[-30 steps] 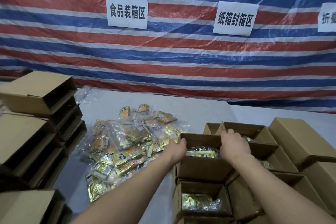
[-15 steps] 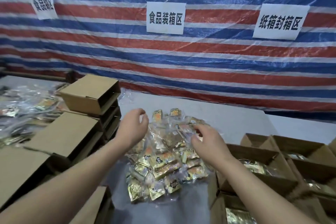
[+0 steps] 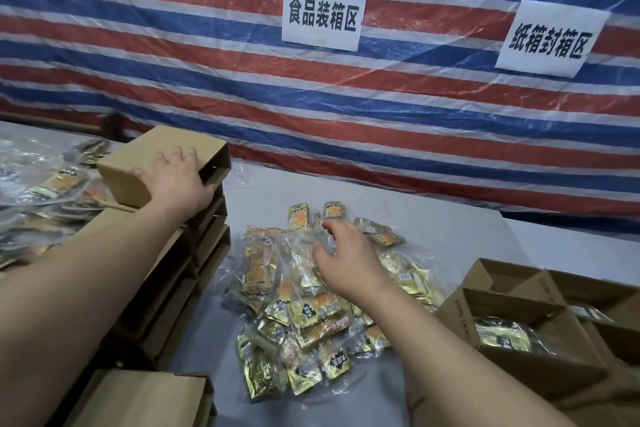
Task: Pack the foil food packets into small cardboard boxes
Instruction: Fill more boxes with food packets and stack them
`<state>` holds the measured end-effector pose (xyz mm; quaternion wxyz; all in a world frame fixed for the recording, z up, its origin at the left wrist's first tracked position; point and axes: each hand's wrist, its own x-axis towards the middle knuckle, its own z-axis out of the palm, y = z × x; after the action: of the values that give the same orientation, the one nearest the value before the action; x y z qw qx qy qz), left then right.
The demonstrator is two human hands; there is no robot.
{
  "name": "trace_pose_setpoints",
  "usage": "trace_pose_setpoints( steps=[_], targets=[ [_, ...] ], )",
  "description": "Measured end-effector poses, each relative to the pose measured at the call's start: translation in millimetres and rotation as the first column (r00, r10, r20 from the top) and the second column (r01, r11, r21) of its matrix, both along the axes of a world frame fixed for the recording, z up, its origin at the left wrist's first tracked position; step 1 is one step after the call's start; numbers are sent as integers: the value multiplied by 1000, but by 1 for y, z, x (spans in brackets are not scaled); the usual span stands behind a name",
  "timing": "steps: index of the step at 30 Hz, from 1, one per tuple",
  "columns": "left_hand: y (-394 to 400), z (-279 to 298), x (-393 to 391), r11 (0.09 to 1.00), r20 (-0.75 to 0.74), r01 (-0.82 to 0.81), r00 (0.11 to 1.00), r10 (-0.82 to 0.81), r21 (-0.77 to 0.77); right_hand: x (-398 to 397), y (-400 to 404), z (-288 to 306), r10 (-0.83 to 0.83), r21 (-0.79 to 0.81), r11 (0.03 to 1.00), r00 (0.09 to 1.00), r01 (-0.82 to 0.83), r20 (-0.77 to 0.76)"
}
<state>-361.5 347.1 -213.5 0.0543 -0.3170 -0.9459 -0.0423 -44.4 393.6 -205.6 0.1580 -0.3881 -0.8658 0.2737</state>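
- Top box [image 3: 138, 163] of the left stack is being gripped by the left hand [image 3: 180, 180], fingers on the lid, thumb under the open end.
- Right hand [image 3: 346, 260] is being held over the packets [image 3: 311, 315], fingers loose, nothing held.
- Packets are lying heaped mid-table; judged light, slippery, crinkly; best pinched at a sealed edge.
- Open boxes [image 3: 519, 315] at right are being filled; packets are seen in one.

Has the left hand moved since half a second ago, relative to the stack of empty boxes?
Yes. The left hand has gone leftward and away from the pile of gold foil food packets, and now rests on the top brown cardboard box of the left-side stack.
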Motion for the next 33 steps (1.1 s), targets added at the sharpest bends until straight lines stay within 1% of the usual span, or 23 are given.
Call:
trace_pose_setpoints(
  steps=[2, 6, 8, 11, 13, 15, 17, 19, 21, 23, 25, 27, 29, 31, 33],
  targets=[
    [2, -9, -1, 999, 53, -36, 998, 36, 10, 0, -2, -2, -12, -20, 1000, 1000, 12, 19],
    [-3, -18, -1, 998, 0, -54, 999, 54, 44, 4, -7, -4, -4, -52, 999, 999, 7, 52],
    [-12, -12, -1, 997, -31, -34, 999, 37, 67, 5, -7, -2, 1, -58, 998, 998, 3, 56],
    [-27, 14, 10, 991, -37, 15, 999, -10, 137, 8, -7, 5, -12, -61, 998, 999, 14, 34],
    [-38, 37, 28, 982, -42, 65, 997, -58, 178, 11, -9, 11, -19, -56, 998, 1000, 20, 12],
    [-52, 58, 51, 964, -87, 172, 984, -157, 201, 14, -10, 16, -15, -54, 998, 1000, 14, -11],
    [-68, 74, 78, 920, -120, 304, 952, -282, 248, 16, -10, 22, -10, -23, 1000, 999, 9, -32],
    [-82, 90, 109, 868, -102, 390, 920, -378, 308, 20, -11, 30, -36, 23, 999, 997, 38, -72],
    [-92, 101, 139, 831, -39, 433, 893, -449, 350, 27, -12, 38, -82, 49, 995, 987, 89, -135],
    [-99, 104, 166, 799, 69, 451, 854, -516, 397, 39, -13, 46, -98, 75, 991, 978, 113, -185],
    [-105, 98, 194, 763, 190, 470, 783, -593, 445, 57, -14, 51, -101, 120, 985, 980, 123, -171],
    [-108, 86, 219, 729, 261, 499, 710, -654, 469, 80, -16, 50, -119, 176, 975, 989, 133, -87],
    [-112, 67, 241, 724, 336, 506, 656, -676, 469, 108, -21, 41, -131, 230, 965, 991, 124, 18],
    [-115, 43, 259, 740, 420, 490, 614, -668, 460, 137, -30, 22, -116, 246, 966, 984, 81, 133],
    [-118, 16, 275, 779, 509, 441, 591, -626, 447, 163, -43, -6, -96, 207, 977, 968, 47, 232]
  ],
)
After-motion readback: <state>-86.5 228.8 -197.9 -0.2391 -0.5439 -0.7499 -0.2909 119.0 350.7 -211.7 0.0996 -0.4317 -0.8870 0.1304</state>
